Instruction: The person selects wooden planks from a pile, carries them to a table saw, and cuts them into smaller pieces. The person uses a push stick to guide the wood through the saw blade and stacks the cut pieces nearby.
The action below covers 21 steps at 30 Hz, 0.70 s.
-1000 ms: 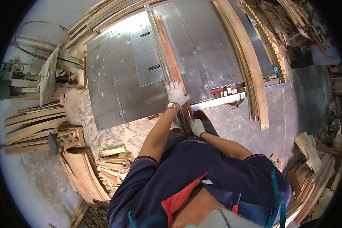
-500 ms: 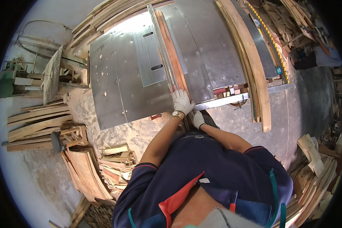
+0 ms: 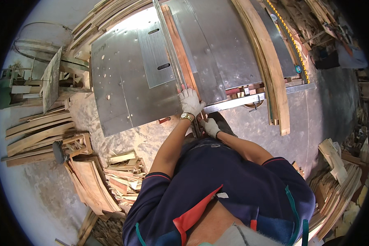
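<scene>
A long reddish-brown wooden strip [image 3: 180, 49] lies lengthwise on a grey metal machine table [image 3: 131, 98], alongside a narrow grey bar [image 3: 166, 28]. My left hand [image 3: 191, 102], in a white work glove with bare fingertips, rests over the near part of the strip and bar, its fingers stretched forward. Closer to my body, my right hand [image 3: 210, 127], gloved alike, has its fingers closed at the near end of the strip. Part of that grip is hidden by the glove.
Long boards [image 3: 270, 69] lie across the table's right side and overhang its near edge. A silver rail [image 3: 233, 103] runs along that edge. Offcuts [image 3: 123, 176] and stacked planks [image 3: 41, 131] lie at left; more timber [image 3: 336, 192] lies at right.
The whole view has shifted slightly, with the table sitting a little higher and farther left. My right fingers now show more at the strip's near end. My left hand keeps its place on the strip.
</scene>
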Each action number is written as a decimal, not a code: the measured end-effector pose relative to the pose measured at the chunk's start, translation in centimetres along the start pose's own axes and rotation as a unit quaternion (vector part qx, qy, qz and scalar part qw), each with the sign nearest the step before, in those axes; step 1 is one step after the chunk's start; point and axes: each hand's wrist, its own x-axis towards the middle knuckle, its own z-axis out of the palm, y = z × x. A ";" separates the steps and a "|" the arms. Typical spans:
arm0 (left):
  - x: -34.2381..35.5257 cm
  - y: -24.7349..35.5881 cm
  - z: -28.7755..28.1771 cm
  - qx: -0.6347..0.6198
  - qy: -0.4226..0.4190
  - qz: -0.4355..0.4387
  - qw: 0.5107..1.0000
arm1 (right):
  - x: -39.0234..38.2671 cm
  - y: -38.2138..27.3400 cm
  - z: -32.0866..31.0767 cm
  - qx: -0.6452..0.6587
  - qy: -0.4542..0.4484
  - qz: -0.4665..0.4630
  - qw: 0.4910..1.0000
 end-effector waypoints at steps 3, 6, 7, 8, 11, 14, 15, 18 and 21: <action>0.5 -0.4 -0.2 -0.014 0.004 0.004 1.000 | 0.6 -0.1 0.1 -0.007 0.007 -0.033 0.999; 1.4 -0.9 -0.7 -0.017 -0.017 0.002 1.000 | 0.4 -1.7 0.2 -0.036 0.050 -0.058 0.996; 1.8 -1.3 -0.9 -0.014 -0.025 -0.001 1.000 | 0.1 -2.7 0.2 -0.031 0.047 -0.055 0.997; 2.2 -1.7 -1.0 -0.018 -0.022 -0.004 1.000 | -0.3 -3.8 0.2 -0.027 0.045 -0.052 0.997; 3.5 -1.3 -1.7 -0.026 -0.016 0.010 0.999 | 1.9 -2.5 0.5 0.024 0.055 -0.022 0.998; 4.7 -2.3 -1.5 -0.004 0.003 0.003 1.000 | 2.2 -4.5 0.4 0.020 0.031 -0.010 0.999; 4.9 -2.5 -1.3 0.003 0.017 0.006 1.000 | 2.1 -5.0 0.2 0.009 0.024 -0.007 1.000; 6.2 -3.0 -1.2 -0.007 -0.006 0.008 1.000 | 3.2 -5.6 0.3 -0.043 0.040 -0.025 0.998; 7.1 -3.2 -1.6 -0.004 -0.018 0.012 1.000 | 3.8 -6.1 0.2 -0.061 0.057 -0.032 0.996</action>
